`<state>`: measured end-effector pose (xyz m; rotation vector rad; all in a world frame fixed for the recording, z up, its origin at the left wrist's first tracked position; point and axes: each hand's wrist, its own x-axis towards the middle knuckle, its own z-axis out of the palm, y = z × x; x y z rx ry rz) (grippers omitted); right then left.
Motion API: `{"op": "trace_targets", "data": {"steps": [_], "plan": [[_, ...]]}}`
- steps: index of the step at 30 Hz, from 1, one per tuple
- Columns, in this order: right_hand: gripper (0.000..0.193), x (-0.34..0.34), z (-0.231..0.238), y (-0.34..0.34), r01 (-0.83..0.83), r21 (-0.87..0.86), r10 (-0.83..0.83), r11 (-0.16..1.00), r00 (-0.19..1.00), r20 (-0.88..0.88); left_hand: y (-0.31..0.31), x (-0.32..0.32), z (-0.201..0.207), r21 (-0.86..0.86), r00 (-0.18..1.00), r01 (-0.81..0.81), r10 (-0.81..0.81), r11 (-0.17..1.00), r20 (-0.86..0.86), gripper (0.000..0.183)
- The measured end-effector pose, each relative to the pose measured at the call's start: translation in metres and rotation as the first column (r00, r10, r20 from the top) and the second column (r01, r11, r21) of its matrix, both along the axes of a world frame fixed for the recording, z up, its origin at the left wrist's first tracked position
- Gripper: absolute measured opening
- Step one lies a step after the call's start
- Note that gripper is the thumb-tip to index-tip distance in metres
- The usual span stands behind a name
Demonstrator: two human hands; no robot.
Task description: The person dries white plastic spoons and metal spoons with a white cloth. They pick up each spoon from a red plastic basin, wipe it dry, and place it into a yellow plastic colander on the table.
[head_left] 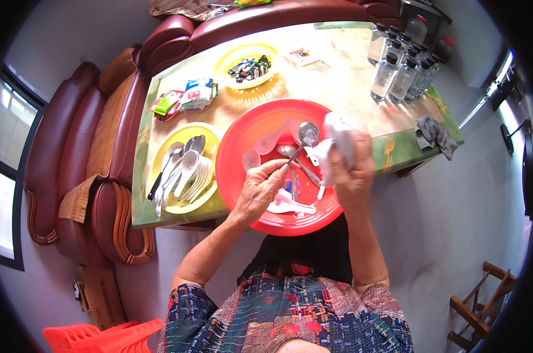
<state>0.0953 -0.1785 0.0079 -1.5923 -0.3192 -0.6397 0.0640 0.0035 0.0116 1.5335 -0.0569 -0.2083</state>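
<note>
My left hand (259, 191) pinches the thin handle of a metal spoon (308, 135) whose bowl points away from me. A white cloth (339, 140), smeared by motion, is gripped in my right hand (356, 170), close to the right of that spoon. Both hands are over a large red basin (234, 132) at the table's near edge. Inside the basin lie a white soup spoon (289, 205), other metal spoons and pale spoons, partly hidden by my hands. To the left, a yellow plate (157, 162) holds several white and metal spoons.
Clear bottles with black caps (403, 79) cluster at the table's far right. A grey rag (435, 136) hangs at the right corner. A yellow basket (224, 62) with small dark packets and some colourful packs (197, 94) stand farther back. Red-brown sofas (72, 153) border the table.
</note>
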Motion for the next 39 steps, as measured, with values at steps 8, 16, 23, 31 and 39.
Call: {"op": "trace_targets", "data": {"steps": [8,16,23,31,39], "plan": [[0.033,0.016,0.006,0.022,0.053,-0.359,0.026,0.932,0.977,0.21,-0.012,-0.012,-0.014,0.1,0.942,-0.096,0.058,0.99,0.331,0.021],[0.018,0.025,0.012,0.016,-0.274,0.29,0.363,0.917,0.875,-0.322,-0.008,-0.018,-0.025,0.173,0.935,-0.107,0.039,0.979,0.353,0.02],[0.029,0.012,0.013,0.02,-0.337,0.744,0.691,0.577,0.686,-0.225,-0.008,-0.019,-0.017,0.003,0.98,-0.107,0.105,0.994,0.171,0.019],[0.024,-0.027,-0.008,0.039,-0.313,0.786,0.75,0.533,0.604,-0.269,-0.009,-0.012,-0.018,-0.288,0.995,-0.098,0.086,0.953,-0.054,0.019],[0.038,-0.009,-0.005,0.02,-0.428,0.82,0.684,0.38,0.727,0.062,-0.001,-0.016,-0.017,-0.883,0.795,0.219,-0.601,0.416,-0.086,0.021]]}}
